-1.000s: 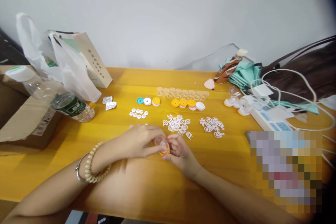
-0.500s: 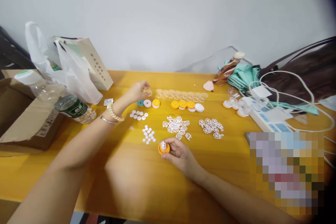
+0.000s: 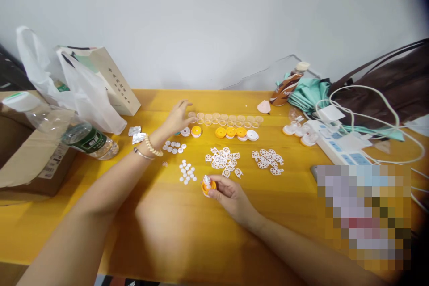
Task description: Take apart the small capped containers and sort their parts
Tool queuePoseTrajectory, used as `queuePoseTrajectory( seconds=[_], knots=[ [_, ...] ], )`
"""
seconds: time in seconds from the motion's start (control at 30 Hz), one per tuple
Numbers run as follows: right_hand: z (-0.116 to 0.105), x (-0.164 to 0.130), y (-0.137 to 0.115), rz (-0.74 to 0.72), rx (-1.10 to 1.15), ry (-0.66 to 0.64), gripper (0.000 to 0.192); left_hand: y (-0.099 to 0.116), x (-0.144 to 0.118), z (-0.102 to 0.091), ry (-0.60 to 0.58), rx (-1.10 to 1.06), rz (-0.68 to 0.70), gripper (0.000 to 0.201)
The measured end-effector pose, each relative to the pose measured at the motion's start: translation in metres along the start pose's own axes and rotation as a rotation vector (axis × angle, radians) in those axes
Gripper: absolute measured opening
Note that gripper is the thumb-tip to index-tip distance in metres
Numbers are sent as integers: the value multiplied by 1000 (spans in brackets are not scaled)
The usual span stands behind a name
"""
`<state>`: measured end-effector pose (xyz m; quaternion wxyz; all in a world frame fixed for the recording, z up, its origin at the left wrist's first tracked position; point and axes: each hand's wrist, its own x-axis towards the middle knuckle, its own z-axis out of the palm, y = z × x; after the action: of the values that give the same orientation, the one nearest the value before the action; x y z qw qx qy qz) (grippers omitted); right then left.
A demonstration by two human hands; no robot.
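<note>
Yellow bench [image 3: 174,241] carries white discs [image 3: 187,172] and lattice pieces [image 3: 224,159] between the open left hand [image 3: 177,118] at clear rings [image 3: 224,119] and the right hand [image 3: 231,196], its grip closed on an orange cap [image 3: 207,186].

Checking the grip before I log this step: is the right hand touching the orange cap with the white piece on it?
Touching. The head view shows the right hand with its fingertips closed around the orange cap, no gap between them.

Bottle [image 3: 80,136] left; power strip [image 3: 338,145] right of discs [image 3: 234,132]
</note>
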<state>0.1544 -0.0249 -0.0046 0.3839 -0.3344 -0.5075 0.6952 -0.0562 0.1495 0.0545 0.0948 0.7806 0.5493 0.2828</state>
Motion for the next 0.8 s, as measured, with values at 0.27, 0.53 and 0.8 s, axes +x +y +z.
queuePoseTrajectory(
  seconds=[0.27,0.53,0.8],
  knots=[
    [-2,2,-3,-21,97,-8,29,74,-105,-29,-565,-489,425,29],
    [4,-1,3,-54,67,-114,35,82,-119,-31,-615,-382,489,20],
    [13,-11,13,-262,-284,3,19,94,-143,-39,-437,-41,515,26]
  ],
)
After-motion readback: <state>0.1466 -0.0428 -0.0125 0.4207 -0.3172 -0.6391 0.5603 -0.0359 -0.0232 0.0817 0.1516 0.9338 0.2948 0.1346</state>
